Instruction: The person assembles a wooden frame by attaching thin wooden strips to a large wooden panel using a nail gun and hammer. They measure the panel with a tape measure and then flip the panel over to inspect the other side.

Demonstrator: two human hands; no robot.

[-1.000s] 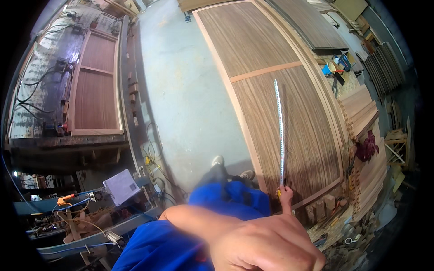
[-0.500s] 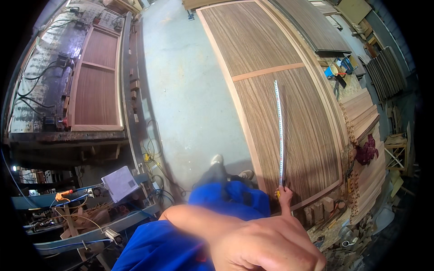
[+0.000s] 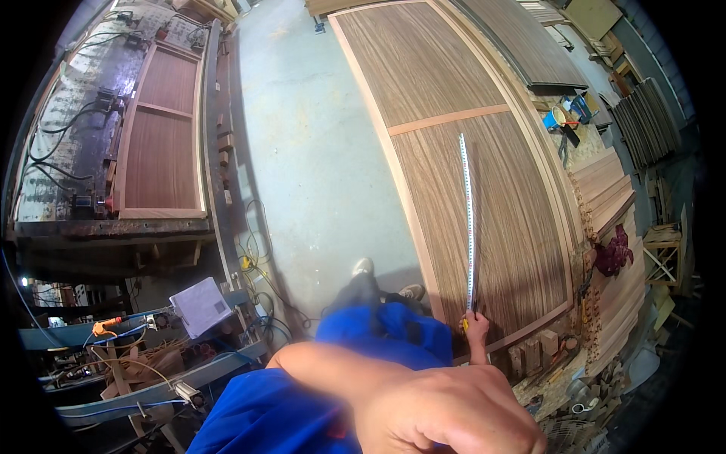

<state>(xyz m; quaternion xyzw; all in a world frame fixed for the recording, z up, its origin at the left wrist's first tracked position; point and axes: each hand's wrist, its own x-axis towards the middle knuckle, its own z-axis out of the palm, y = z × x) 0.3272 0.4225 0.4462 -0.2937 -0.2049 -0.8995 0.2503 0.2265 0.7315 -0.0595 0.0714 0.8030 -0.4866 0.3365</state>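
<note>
My right hand (image 3: pixel 477 327) is closed around a tape measure (image 3: pixel 470 227) at the near end of a wood-grain panel (image 3: pixel 431 181). A bit of its yellow case shows by the fingers. The white blade stretches away over the panel, its free end short of the light crossbar. My left hand (image 3: pixel 461 412) is raised large and close at the bottom, its forearm crossing in front of my blue clothing. Its fingers curl under and are mostly hidden, so whatever they may hold does not show.
Left stands a machine bed with a reddish framed panel (image 3: pixel 162 159). Cables (image 3: pixel 261 257) lie on the grey floor beside my feet. A purple-grey board (image 3: pixel 200 308) rests on a metal frame at lower left. Stacked boards, a blue-and-white cup (image 3: pixel 556 119) and a dark red cloth (image 3: pixel 612 251) are right.
My left hand has shifted slightly near the bottom edge, and its curled fingers show a little more. The right hand and the tape measure stay in place.
</note>
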